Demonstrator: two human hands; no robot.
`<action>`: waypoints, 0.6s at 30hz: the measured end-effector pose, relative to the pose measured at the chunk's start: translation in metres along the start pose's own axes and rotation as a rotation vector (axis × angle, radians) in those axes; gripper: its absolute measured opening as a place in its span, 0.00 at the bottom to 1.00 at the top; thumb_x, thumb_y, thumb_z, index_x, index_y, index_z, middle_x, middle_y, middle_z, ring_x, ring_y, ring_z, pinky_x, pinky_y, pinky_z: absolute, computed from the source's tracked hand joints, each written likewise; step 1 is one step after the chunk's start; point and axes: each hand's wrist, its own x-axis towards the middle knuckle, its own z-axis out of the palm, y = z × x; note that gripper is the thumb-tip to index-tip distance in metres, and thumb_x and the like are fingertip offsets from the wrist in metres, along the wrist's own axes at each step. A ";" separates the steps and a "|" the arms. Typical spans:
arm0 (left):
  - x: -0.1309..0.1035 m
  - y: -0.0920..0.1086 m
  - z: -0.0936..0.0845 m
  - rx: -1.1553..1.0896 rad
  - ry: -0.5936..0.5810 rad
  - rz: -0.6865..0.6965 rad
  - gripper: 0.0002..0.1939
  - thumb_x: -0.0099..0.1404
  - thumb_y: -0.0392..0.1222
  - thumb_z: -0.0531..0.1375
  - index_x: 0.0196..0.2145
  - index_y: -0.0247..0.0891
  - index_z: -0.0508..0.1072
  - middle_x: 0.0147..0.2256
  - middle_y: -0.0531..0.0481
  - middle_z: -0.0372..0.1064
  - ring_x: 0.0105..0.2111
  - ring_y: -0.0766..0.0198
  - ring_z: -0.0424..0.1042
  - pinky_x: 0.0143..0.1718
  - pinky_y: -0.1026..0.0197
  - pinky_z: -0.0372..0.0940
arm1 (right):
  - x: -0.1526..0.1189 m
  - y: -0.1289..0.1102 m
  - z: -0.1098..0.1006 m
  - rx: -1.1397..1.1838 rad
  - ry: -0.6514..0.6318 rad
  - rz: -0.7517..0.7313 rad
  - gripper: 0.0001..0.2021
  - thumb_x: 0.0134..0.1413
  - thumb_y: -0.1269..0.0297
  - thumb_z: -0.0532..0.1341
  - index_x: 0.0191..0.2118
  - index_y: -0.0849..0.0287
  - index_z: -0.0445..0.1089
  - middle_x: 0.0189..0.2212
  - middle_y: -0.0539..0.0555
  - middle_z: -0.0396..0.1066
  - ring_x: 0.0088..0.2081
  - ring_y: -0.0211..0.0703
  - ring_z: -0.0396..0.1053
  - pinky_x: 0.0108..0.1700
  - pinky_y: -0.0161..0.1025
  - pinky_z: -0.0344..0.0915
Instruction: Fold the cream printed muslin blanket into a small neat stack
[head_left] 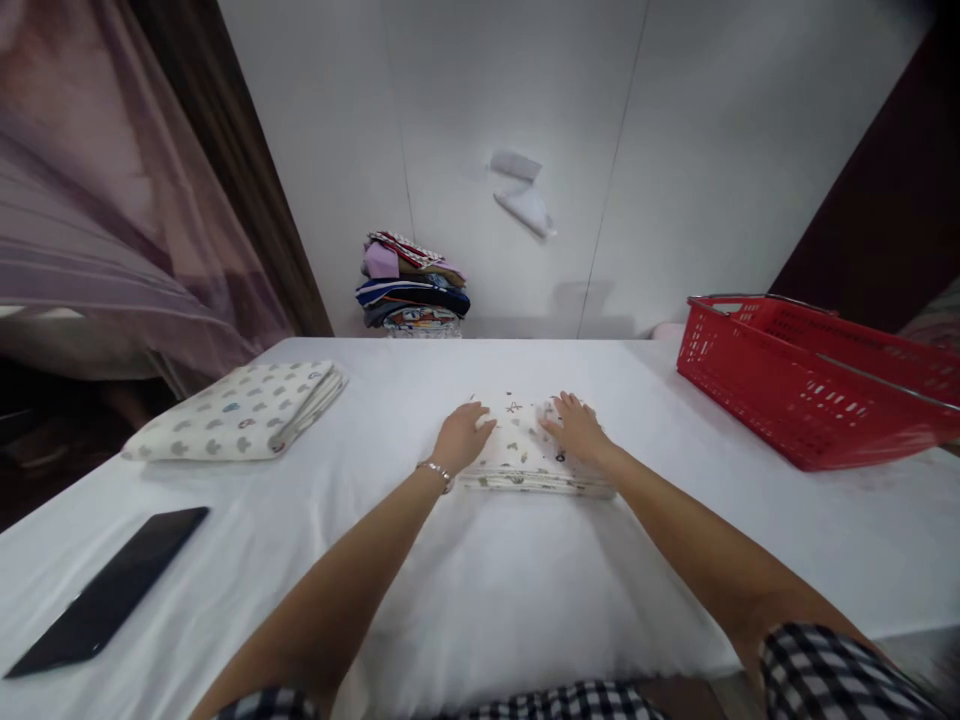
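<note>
A folded white cloth with small printed figures (pixel 517 445) lies flat on the white-covered table (pixel 285 560), in front of me. My left hand (pixel 463 437) rests on its left edge, fingers apart, a bracelet at the wrist. On the right part of the cloth lies my right hand (pixel 576 430), palm down with its fingers spread. Neither hand grips anything. Another folded cloth, white with grey prints (pixel 232 415), sits at the table's left side.
A black phone (pixel 109 590) lies at the front left. The red basket (pixel 795 385) stands at the right. Folded clothes (pixel 412 290) are stacked beyond the far edge, by the wall. A curtain (pixel 127 200) hangs at the left.
</note>
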 end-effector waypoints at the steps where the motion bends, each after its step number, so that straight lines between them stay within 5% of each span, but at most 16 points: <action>1: 0.011 0.004 0.004 0.044 -0.035 0.018 0.21 0.65 0.49 0.52 0.52 0.38 0.69 0.58 0.43 0.60 0.60 0.55 0.56 0.61 0.52 0.52 | 0.008 0.002 0.001 0.000 0.001 0.003 0.34 0.62 0.46 0.43 0.65 0.66 0.47 0.67 0.62 0.37 0.67 0.52 0.32 0.64 0.50 0.37; 8: 0.043 -0.007 0.047 0.183 -0.329 -0.090 0.34 0.65 0.61 0.43 0.63 0.42 0.52 0.67 0.46 0.35 0.66 0.52 0.32 0.63 0.41 0.40 | 0.031 0.036 0.027 -0.110 -0.024 0.020 0.32 0.63 0.48 0.43 0.64 0.66 0.50 0.66 0.62 0.43 0.66 0.53 0.38 0.64 0.50 0.37; 12: 0.038 -0.020 0.059 0.135 -0.309 -0.112 0.36 0.64 0.63 0.41 0.64 0.41 0.50 0.67 0.48 0.32 0.66 0.54 0.29 0.62 0.40 0.41 | 0.030 0.036 0.032 -0.113 -0.007 0.009 0.32 0.63 0.48 0.43 0.64 0.65 0.50 0.66 0.62 0.42 0.66 0.53 0.37 0.64 0.50 0.37; 18: 0.037 -0.025 0.055 0.005 -0.203 -0.129 0.31 0.65 0.58 0.45 0.60 0.40 0.57 0.66 0.46 0.39 0.66 0.54 0.36 0.62 0.45 0.44 | 0.034 0.042 0.026 0.094 0.030 0.026 0.29 0.61 0.51 0.49 0.62 0.64 0.55 0.65 0.62 0.45 0.66 0.52 0.39 0.65 0.49 0.38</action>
